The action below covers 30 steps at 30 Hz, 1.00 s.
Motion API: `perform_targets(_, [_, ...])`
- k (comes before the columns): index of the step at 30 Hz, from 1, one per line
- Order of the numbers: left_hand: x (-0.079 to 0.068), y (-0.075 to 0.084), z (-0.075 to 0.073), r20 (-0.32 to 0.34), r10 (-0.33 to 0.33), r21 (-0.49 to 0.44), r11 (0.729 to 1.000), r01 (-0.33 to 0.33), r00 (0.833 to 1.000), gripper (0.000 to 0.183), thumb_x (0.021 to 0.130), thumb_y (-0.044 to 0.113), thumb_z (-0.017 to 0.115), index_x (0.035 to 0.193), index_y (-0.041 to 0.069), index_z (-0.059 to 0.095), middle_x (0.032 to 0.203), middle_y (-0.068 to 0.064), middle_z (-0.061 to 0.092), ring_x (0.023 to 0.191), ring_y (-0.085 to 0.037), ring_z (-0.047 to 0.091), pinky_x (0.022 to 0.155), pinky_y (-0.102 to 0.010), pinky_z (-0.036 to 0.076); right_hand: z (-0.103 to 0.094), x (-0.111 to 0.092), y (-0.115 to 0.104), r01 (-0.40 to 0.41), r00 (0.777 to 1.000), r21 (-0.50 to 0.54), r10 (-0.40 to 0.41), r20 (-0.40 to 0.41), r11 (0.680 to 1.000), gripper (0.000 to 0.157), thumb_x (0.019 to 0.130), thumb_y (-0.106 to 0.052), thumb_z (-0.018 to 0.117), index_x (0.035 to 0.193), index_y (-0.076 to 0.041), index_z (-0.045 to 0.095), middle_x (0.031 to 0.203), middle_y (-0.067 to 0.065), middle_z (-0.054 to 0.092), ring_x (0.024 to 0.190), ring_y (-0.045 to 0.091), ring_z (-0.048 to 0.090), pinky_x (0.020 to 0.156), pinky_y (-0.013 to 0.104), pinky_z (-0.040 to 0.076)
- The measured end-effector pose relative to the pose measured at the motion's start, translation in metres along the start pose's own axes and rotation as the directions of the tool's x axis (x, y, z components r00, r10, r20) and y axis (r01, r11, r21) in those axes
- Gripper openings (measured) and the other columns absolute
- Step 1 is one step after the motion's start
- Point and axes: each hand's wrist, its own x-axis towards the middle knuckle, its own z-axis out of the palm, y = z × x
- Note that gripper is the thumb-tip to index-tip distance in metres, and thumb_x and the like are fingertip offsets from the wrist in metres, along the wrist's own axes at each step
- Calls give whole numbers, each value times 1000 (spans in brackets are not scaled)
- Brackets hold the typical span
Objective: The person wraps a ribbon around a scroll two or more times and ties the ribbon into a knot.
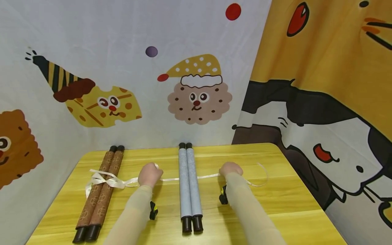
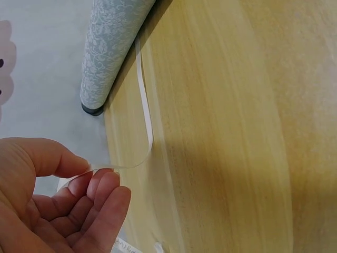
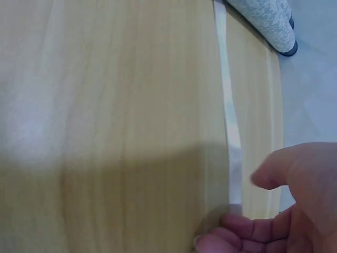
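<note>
A pale blue-grey scroll (image 1: 184, 183), rolled from both ends onto dark-knobbed rods, lies lengthwise in the middle of the table. A thin cream ribbon (image 1: 208, 176) runs crosswise beneath it and out on both sides. To the scroll's left, my left hand (image 1: 150, 174) pinches the ribbon between thumb and fingers, as the left wrist view shows. My right hand (image 1: 231, 169) is to the right of the scroll, over the ribbon. In the right wrist view its thumb stands apart from the loosely bent fingers, which touch the ribbon (image 3: 227, 100).
A brown patterned scroll (image 1: 104, 197), tied with a cream ribbon bow (image 1: 114, 182), lies at the left on the yellow wood-grain table (image 1: 275, 211). The ribbon's loose end curls beyond my right hand. A cloth with cartoon prints (image 1: 137, 20) hangs behind the table.
</note>
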Motion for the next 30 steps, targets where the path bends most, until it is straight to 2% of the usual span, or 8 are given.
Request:
perform_targets(5, [-2, 0, 0, 6, 0, -7, 1000, 0, 1000, 31, 83, 12, 58, 57, 14, 41, 55, 1, 39, 50, -16, 36, 45, -29, 32, -2, -3, -4, -21, 1000, 20, 21, 12, 1000, 44, 98, -40, 48, 77, -8, 70, 76, 7, 60, 61, 16, 48, 49, 26, 35])
perform_targets(9, [-2, -1, 0, 4, 9, -1, 1000, -9, 1000, 31, 82, 11, 58, 56, 14, 41, 55, 1, 40, 50, -16, 37, 44, -29, 33, 1, -4, -7, -5, 1000, -22, 5, -1, 1000, 37, 94, -39, 57, 79, -8, 71, 75, 6, 61, 60, 15, 49, 48, 27, 37])
perform_targets(14, [-1, 0, 1, 1, 9, 10, 1000, -9, 1000, 33, 82, 12, 59, 55, 15, 41, 54, 2, 40, 50, -16, 37, 44, -29, 33, 7, -2, -13, 43, 999, -42, -44, -31, 998, 21, 93, -20, 59, 78, -9, 69, 74, 6, 59, 57, 15, 43, 48, 27, 28])
perform_targets(19, [0, 0, 3, -8, 17, 9, 1000, -17, 1000, 34, 81, 9, 57, 53, 17, 39, 52, 3, 37, 49, -16, 34, 44, -30, 30, 8, -4, -11, 74, 996, 16, -73, -59, 997, 22, 92, -16, 60, 72, -10, 67, 72, 5, 59, 58, 15, 42, 48, 29, 30])
perform_targets(22, [0, 0, 2, -23, 35, -2, 999, -35, 999, 36, 82, 10, 58, 53, 17, 38, 51, 4, 35, 48, -15, 32, 43, -29, 28, 7, -6, -7, 123, 988, 101, -112, -109, 987, 30, 92, -20, 61, 63, -11, 59, 63, 3, 51, 55, 16, 39, 47, 31, 33])
perform_targets(26, [1, -2, 0, -42, 62, -48, 997, -65, 997, 39, 86, 11, 58, 54, 17, 36, 49, 4, 30, 46, -13, 27, 44, -27, 24, 8, -5, -2, 228, 964, 268, -178, -198, 936, 38, 90, -21, 58, 58, -15, 39, 56, -3, 29, 52, 15, 25, 49, 30, 26])
perform_targets(28, [2, -3, -1, -54, 74, -79, 994, -79, 996, 39, 87, 11, 58, 56, 17, 36, 50, 4, 28, 46, -13, 25, 44, -28, 23, 9, -5, -1, 286, 950, 376, -208, -234, 881, 35, 89, -18, 56, 61, -15, 34, 58, -2, 25, 54, 15, 22, 53, 31, 25])
perform_targets(30, [3, -4, -3, -72, 84, -105, 990, -92, 994, 36, 87, 11, 57, 58, 17, 36, 52, 4, 28, 47, -14, 25, 47, -29, 23, 10, -6, -1, 320, 942, 483, -220, -253, 815, 28, 88, -17, 57, 66, -14, 39, 60, -1, 33, 56, 15, 28, 56, 31, 28])
